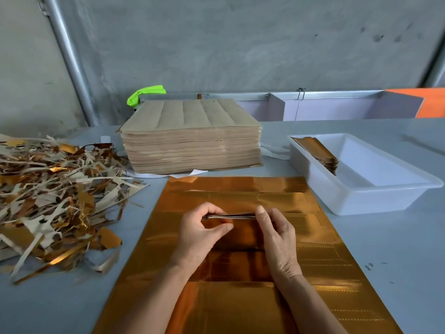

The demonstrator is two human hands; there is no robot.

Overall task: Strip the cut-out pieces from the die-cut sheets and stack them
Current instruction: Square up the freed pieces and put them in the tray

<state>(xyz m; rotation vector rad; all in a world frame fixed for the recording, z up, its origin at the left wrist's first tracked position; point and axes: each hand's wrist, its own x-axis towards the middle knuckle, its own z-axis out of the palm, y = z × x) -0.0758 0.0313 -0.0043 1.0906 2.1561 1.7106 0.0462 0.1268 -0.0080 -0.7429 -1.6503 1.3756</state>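
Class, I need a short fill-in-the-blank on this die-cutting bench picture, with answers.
1. Both hands, left hand and right hand, hold a thin stack of cut-out pieces above the ____-coloured foil sheet.
2. The white tub holds finished pieces at its ____ end.
3. The scrap pile lies to the person's ____.

Answers: gold; far; left

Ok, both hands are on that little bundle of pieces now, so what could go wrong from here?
1. The thin bundle is only pinched at its ends by the left hand and right hand; pieces could fan out or slip.
2. The scrap pile lies close by; dropped pieces could get lost in it.
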